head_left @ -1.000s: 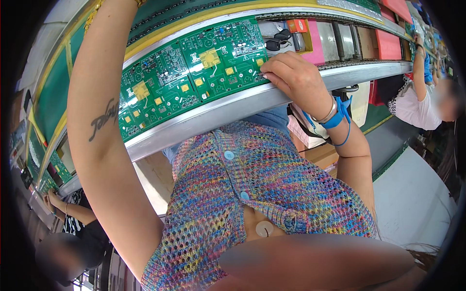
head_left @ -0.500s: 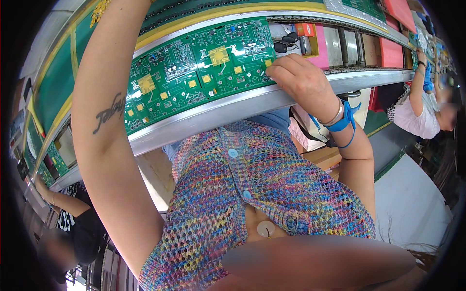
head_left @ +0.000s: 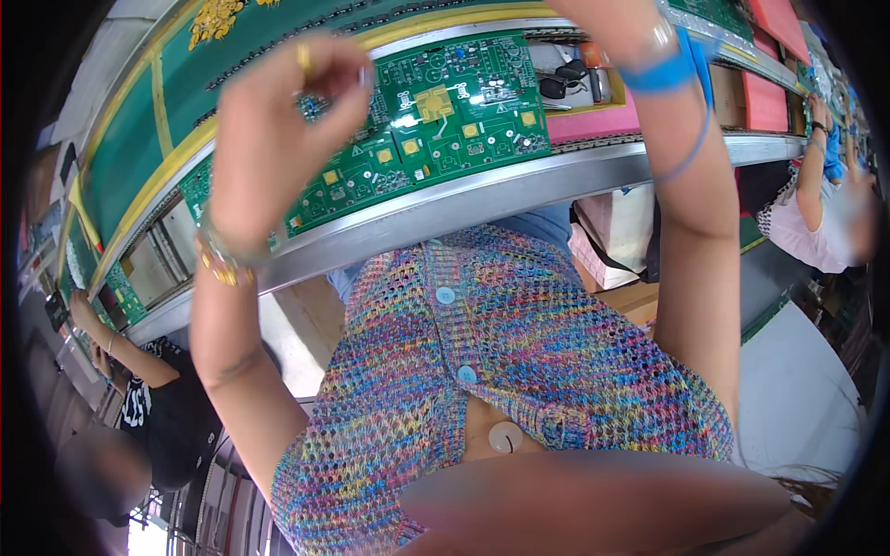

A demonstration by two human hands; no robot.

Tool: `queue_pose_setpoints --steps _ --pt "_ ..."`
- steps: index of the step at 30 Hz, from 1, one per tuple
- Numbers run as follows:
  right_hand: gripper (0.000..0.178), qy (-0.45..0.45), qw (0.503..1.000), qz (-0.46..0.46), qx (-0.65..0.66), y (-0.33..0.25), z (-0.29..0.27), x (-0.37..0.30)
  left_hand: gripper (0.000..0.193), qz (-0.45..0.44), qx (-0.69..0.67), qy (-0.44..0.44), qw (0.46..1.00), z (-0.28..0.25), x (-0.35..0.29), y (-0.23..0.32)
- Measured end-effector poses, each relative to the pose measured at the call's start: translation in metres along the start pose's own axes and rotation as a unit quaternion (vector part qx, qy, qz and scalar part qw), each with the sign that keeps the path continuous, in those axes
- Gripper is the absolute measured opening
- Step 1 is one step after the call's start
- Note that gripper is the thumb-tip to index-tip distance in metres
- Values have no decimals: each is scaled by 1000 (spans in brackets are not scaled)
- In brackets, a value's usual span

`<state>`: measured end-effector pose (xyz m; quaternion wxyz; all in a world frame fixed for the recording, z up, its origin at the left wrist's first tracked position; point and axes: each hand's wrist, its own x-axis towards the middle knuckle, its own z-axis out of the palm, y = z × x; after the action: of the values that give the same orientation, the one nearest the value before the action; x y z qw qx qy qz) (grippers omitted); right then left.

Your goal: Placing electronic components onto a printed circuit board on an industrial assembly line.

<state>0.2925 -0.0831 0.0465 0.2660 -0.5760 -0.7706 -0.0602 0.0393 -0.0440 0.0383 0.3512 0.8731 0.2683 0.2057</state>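
Note:
A long green circuit board [head_left: 464,102] with silver solder points and gold square pads lies across the metal rails in front of me. My left hand [head_left: 278,139] hovers over the board's left part, blurred by motion. Its thumb and fingers are curled together in a pinch; anything between them is too small or hidden to name. A gold ring is on one finger and a bracelet on the wrist. My right hand [head_left: 619,26] reaches past the board's right end to the upper edge of the picture, which cuts off its fingers. A blue strap [head_left: 660,72] circles that wrist.
A pile of small gold-coloured pieces [head_left: 221,20] lies on the green surface at the far left. Beyond the board's right end are keys [head_left: 562,80] in a pink and yellow box [head_left: 603,122]. The silver rail [head_left: 445,190] runs along the near side. Other people work at both sides.
My left hand has come back into view from beyond the upper edge and is now over the board. My right hand has left the board's right end and moved up and away.

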Motion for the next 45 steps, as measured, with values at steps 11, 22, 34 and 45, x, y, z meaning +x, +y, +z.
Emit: queue_pose_setpoints --steps 11,22,34,45 --pt "18 -136 962 -4 -235 46 111 96 16 -253 -149 0 956 26 -99 -3" --pt "18 -55 972 37 -227 35 122 90 19 -55 79 -3 995 40 -81 -2" --pt "13 21 997 10 -80 12 75 53 17 -1 124 -27 992 37 -75 0" --pt "15 35 998 -1 -55 -1 60 39 17 -6 151 -27 988 36 -77 4"
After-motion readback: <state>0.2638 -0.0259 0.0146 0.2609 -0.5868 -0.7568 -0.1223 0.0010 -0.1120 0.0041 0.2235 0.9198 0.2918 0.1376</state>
